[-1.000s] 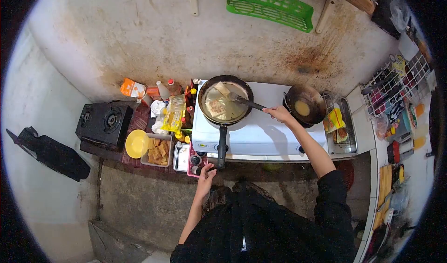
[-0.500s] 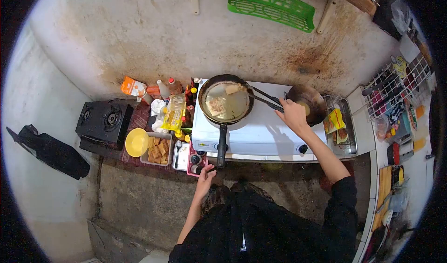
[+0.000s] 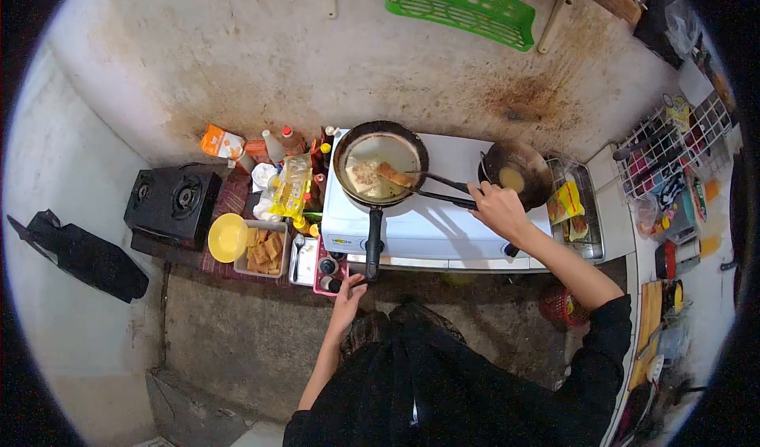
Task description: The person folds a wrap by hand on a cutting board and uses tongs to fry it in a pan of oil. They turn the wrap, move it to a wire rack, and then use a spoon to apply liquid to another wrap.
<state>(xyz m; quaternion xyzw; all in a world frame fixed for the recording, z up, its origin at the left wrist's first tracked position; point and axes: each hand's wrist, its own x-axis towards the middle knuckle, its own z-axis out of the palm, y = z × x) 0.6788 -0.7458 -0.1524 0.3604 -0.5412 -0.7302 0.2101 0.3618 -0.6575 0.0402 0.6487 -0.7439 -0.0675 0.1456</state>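
Observation:
My right hand (image 3: pixel 505 212) is closed around black tongs (image 3: pixel 450 202) reaching into the frying pan (image 3: pixel 424 148) from the right. Between the tong tips is a browned, flat piece of food (image 3: pixel 394 175), possibly bread. A paler piece (image 3: pixel 362 178) lies beside it in the liquid of the pan. My left hand (image 3: pixel 346 301) is just below the end of the pan's black handle (image 3: pixel 374 245), beside the pink tray (image 3: pixel 321 277) with small jars. Its fingers are pinched around something small and dark that I cannot make out.
The pan stands on a white stove (image 3: pixel 459 233), with a dark wok (image 3: pixel 518 166) on its right. To the left are a plastic container of fried pieces (image 3: pixel 265 251), a yellow bowl (image 3: pixel 228 238), bottles (image 3: pixel 293 142) and a black stove (image 3: pixel 174 202). A red basket (image 3: pixel 564 306) is on the floor.
In the tongs, the piece has come down and left from the pan's upper right, its browned side now showing. My left hand stays near the pan handle's end.

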